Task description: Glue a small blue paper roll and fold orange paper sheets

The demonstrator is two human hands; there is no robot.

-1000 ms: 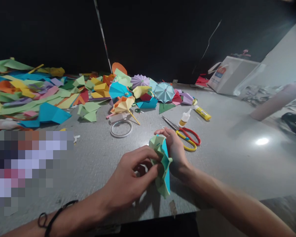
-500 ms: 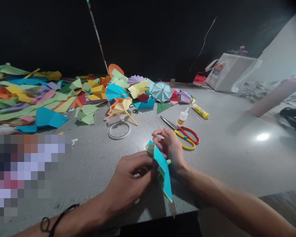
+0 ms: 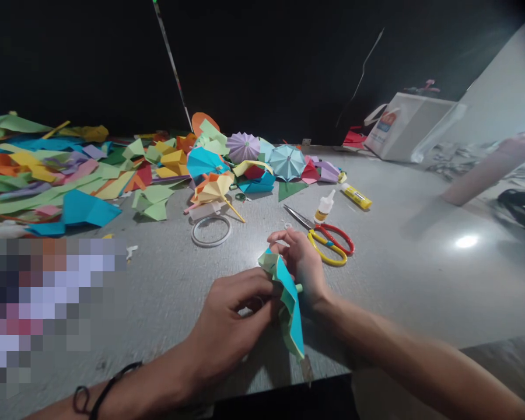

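Observation:
A folded paper umbrella (image 3: 289, 300), turquoise outside and pale green inside, is held on edge just above the grey table (image 3: 398, 280) near its front edge. My left hand (image 3: 230, 326) pinches it from the left with closed fingers, a dark cord bracelet on the wrist. My right hand (image 3: 301, 262) grips it from behind, fingers curled round its upper part. A short green stem pokes out at the middle of the umbrella.
Red-and-yellow scissors (image 3: 330, 242), a small glue bottle (image 3: 324, 207), a yellow glue stick (image 3: 356, 196) and a clear tape ring (image 3: 210, 230) lie beyond my hands. Finished paper umbrellas (image 3: 287, 161) and coloured paper scraps (image 3: 70, 181) cover the far left. A white bag (image 3: 402, 125) stands back right.
The umbrella has been turned from showing its green inside to showing its turquoise face; both hands kept hold of it and shifted only slightly.

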